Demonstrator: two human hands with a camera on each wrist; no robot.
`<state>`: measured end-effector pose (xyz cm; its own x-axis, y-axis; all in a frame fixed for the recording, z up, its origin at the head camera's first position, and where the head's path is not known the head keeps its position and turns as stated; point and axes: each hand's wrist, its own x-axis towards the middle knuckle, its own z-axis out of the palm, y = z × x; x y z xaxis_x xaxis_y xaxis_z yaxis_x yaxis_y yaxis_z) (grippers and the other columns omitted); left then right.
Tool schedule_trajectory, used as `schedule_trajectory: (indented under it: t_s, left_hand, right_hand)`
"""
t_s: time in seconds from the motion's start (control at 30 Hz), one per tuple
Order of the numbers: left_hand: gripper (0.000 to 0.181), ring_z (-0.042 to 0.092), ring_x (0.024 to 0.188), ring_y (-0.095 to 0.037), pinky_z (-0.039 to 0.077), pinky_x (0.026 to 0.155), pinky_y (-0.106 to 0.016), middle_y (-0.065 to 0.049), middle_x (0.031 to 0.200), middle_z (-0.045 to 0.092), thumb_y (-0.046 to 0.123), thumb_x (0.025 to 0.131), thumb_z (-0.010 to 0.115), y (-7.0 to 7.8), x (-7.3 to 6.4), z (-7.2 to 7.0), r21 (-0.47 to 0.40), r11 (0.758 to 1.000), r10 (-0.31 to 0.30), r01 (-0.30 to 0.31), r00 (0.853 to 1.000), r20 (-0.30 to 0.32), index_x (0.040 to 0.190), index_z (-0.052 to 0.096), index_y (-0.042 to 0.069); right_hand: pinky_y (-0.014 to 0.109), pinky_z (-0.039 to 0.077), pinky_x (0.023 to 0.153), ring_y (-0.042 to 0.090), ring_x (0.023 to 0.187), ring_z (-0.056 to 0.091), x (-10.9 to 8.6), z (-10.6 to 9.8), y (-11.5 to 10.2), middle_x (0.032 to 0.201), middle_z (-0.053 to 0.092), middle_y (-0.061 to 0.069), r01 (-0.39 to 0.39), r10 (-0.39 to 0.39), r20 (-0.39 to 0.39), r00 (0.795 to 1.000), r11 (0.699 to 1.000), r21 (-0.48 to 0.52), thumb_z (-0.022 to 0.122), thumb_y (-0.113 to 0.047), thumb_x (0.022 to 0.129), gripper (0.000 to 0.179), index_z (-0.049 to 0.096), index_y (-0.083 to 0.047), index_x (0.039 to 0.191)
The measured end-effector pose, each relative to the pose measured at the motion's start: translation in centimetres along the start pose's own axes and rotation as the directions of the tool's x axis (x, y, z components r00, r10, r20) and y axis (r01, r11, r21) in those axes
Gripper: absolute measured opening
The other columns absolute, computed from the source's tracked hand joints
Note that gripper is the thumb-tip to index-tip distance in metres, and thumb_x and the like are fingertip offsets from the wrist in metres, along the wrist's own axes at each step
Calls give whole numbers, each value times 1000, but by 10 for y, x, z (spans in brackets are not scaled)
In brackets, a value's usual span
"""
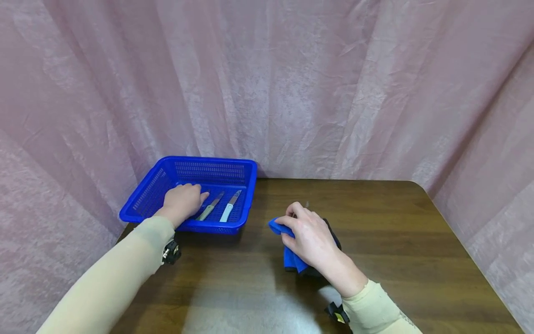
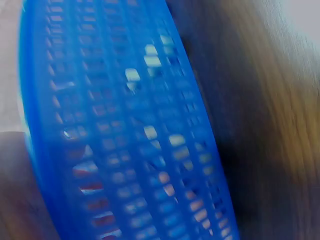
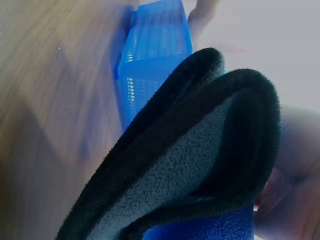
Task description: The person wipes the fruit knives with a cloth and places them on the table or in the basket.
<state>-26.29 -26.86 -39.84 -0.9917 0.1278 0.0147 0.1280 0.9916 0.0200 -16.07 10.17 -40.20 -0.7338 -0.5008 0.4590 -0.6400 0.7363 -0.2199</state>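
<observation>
My left hand [image 1: 182,202] reaches down into a blue plastic basket [image 1: 250,195], back of the hand upward. Its fingertips are hidden, so whether it holds anything does not show. Just right of it, two small knives lie on the basket floor: one with a pale greenish handle [image 1: 206,213], the other with a light blue-white handle [image 1: 226,213]. My right hand [image 1: 313,234] grips a folded blue cloth [image 1: 293,260] with a dark border, above the table. A small thin greyish tip [image 1: 307,204] shows just beyond its knuckles. In the right wrist view the dark cloth edge [image 3: 250,82] fills the middle.
The basket stands at the back left of a brown wooden table [image 1: 388,222]. A pink curtain [image 1: 308,88] hangs behind the table and on both sides. The left wrist view is mostly the blurred slotted basket wall [image 2: 115,120].
</observation>
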Motion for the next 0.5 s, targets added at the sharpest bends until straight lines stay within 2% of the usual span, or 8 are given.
schedule_trajectory:
  t_s: [0.07,0.17,0.3,0.5]
  left_hand:
    - [48,70,108,-56,56,86,-71,-30,114,74,39,115,54,6,-2,0,-5,1000,21,-21,996,-92,118,73,-4]
    - [48,69,111,-55,54,90,-71,-28,117,74,41,116,53,14,-6,-2,-3,999,47,-49,984,-171,119,73,-2]
    - [49,65,124,-52,49,99,-72,-26,131,72,44,116,51,25,-13,-5,1,997,72,-74,976,-206,128,72,0]
    - [52,57,139,-49,46,107,-72,-27,144,66,44,115,55,43,-26,-11,9,993,118,-119,964,-240,139,68,0]
  right_hand:
    - [43,56,76,23,84,63,0,-1,2,114,63,5,-4,4,-1,1000,1000,-5,87,-10,90,31,85,-17,120]
    - [43,56,76,23,85,63,0,-2,5,113,62,5,-13,13,0,1000,1000,-11,86,-9,89,31,85,-17,119]
    - [43,55,75,23,85,63,-1,-3,10,112,62,5,-34,34,8,999,999,-19,86,-10,90,30,85,-17,119]
    - [43,55,75,23,86,64,-6,-7,24,113,62,5,-82,83,26,996,996,-30,84,-10,90,30,85,-16,120]
